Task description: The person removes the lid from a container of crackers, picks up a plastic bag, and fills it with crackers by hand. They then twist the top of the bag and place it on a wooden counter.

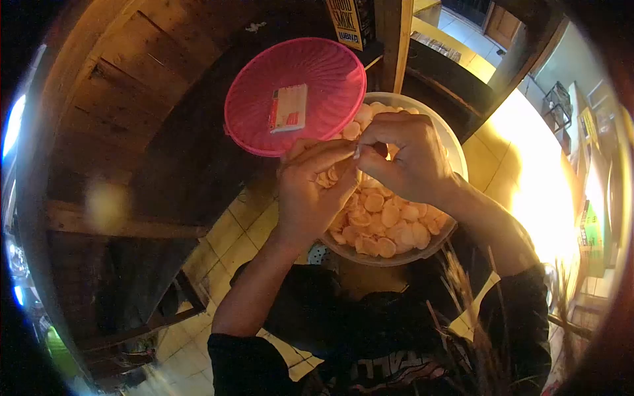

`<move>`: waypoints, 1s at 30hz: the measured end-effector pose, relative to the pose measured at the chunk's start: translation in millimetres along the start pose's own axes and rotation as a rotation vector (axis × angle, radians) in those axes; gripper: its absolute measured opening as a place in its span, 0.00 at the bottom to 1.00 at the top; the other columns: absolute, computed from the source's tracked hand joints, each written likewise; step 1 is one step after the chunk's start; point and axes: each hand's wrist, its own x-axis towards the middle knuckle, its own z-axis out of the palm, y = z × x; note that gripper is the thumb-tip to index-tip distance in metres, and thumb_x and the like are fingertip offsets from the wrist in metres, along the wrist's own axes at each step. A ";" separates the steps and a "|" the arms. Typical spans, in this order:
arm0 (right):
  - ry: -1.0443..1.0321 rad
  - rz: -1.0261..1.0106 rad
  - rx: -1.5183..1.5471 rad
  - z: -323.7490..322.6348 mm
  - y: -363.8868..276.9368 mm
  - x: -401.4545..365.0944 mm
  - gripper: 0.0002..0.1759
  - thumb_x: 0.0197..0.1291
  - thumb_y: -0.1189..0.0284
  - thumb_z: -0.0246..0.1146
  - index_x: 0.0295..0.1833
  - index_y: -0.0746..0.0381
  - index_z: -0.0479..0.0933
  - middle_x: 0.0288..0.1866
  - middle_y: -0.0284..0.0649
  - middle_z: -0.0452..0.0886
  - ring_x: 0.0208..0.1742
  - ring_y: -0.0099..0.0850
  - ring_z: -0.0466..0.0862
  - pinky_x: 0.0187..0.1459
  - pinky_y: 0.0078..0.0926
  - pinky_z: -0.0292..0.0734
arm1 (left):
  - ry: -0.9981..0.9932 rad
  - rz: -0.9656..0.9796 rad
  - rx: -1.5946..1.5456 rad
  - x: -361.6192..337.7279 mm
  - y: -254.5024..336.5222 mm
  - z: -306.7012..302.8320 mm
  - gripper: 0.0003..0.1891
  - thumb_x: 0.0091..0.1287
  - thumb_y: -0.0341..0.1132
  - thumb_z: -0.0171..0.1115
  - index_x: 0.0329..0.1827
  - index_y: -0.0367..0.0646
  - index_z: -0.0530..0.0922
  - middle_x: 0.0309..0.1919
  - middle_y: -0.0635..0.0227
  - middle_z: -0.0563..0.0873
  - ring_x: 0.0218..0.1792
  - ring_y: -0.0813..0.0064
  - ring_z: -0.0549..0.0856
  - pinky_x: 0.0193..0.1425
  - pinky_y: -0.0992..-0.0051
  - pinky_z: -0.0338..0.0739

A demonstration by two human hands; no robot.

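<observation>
My left hand (pixel 307 188) and my right hand (pixel 416 158) meet above a wide pale basin (pixel 456 142) full of thin round chips (pixel 389 221). Thumb and fingers of both hands are pinched together around a small whitish piece (pixel 358 151), whose kind I cannot make out. The fingers hide most of it. Some chips show between my left thumb and fingers. Just left of the basin, a round pink ribbed lid (pixel 251 99) carries a flat whitish pack (pixel 290 109) with red print.
A dark box with yellow lettering (pixel 350 23) stands behind the lid beside a wooden post (pixel 396 46). Wooden planks (pixel 145 53) rise on the left. Yellowish floor tiles (pixel 244 228) show below. Dry stalks (pixel 462 284) poke up at lower right.
</observation>
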 end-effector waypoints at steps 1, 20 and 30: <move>-0.037 0.029 -0.024 -1.0 0.9 -0.8 0.04 0.44 0.76 0.65 0.25 0.65 0.77 0.21 0.40 0.77 0.22 0.33 0.78 0.27 0.29 0.72 | -0.019 0.041 0.106 1.2 -0.1 -3.4 0.13 0.57 0.32 0.69 0.46 0.43 0.85 0.43 0.65 0.88 0.45 0.67 0.81 0.56 0.65 0.68; -0.267 0.462 0.395 9.8 24.2 -9.8 0.05 0.55 0.77 0.58 0.30 0.67 0.79 0.28 0.35 0.82 0.33 0.21 0.80 0.37 0.22 0.74 | -0.259 -0.215 -0.060 -8.2 -16.3 0.3 0.09 0.57 0.36 0.66 0.36 0.41 0.85 0.38 0.65 0.88 0.41 0.64 0.81 0.56 0.62 0.67; -0.430 0.155 0.097 6.0 19.1 -5.4 0.10 0.57 0.70 0.66 0.37 0.66 0.78 0.30 0.46 0.82 0.34 0.36 0.83 0.37 0.32 0.76 | -0.276 -0.088 0.084 -12.5 -18.5 -6.0 0.09 0.56 0.31 0.67 0.37 0.34 0.84 0.33 0.57 0.87 0.36 0.65 0.86 0.46 0.69 0.78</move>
